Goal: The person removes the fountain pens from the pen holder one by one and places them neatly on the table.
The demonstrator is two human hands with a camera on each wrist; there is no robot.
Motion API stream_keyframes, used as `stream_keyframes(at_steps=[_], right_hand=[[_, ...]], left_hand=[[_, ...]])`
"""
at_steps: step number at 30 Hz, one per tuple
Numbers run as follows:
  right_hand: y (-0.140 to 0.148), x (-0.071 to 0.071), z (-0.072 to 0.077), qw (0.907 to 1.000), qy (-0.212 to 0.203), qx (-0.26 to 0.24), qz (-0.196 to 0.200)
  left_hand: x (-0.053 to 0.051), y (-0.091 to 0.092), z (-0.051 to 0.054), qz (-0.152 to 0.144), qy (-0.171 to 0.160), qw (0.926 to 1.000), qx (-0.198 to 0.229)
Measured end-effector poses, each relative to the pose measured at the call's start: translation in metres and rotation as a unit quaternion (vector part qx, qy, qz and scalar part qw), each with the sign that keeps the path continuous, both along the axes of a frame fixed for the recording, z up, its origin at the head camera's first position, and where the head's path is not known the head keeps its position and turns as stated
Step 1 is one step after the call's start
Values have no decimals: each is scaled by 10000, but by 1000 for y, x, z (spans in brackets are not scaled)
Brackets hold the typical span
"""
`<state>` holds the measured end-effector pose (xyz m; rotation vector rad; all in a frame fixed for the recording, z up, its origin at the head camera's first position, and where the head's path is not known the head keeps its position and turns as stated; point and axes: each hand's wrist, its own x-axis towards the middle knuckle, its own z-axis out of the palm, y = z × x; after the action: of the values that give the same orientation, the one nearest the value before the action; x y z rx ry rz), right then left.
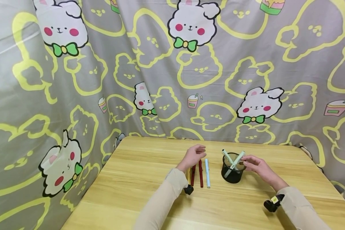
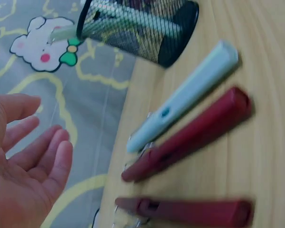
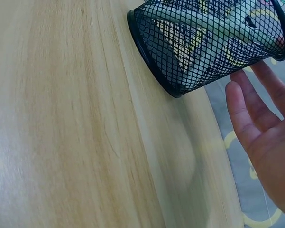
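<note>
Table [image 1: 123,185], left to right: yellow pen [image 1: 189,175] first in the row, partly hidden by left sleeve [image 1: 175,182]. Left hand [image 1: 193,157] over the row's far end, toward table's far edge; fingers loosely bent, slightly apart, nothing held. Then two dark red pens [image 1: 201,175] and light blue pen [image 1: 207,174], lying apart. Black mesh holder [image 1: 232,178] upright, short of the far edge; two pale green pens [image 1: 238,159] cross inside. Right hand [image 1: 257,165] at holder's right rim; lower fingers apart, can't tell if thumb and index pinch anything.
</note>
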<state>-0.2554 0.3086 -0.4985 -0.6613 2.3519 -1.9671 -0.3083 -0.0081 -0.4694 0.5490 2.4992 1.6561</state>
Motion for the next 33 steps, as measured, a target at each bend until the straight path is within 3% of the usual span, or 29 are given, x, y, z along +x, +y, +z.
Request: stream_keyframes(at_steps=[8, 15, 27, 33], right_hand=[[3, -2, -3, 10000, -4, 85, -24], [2, -3, -3, 10000, -12, 82, -55], [1, -2, -1, 10000, 44, 32, 22], [0, -1, 0, 10000, 19, 19, 19]], left_hand=[[7, 29, -4, -166, -228, 9972, 696], [11, 50, 0, -359, -310, 9935, 1037], [5, 67, -9, -340, -278, 9914, 1234], [9, 76, -5, -171, -216, 9932, 1133]])
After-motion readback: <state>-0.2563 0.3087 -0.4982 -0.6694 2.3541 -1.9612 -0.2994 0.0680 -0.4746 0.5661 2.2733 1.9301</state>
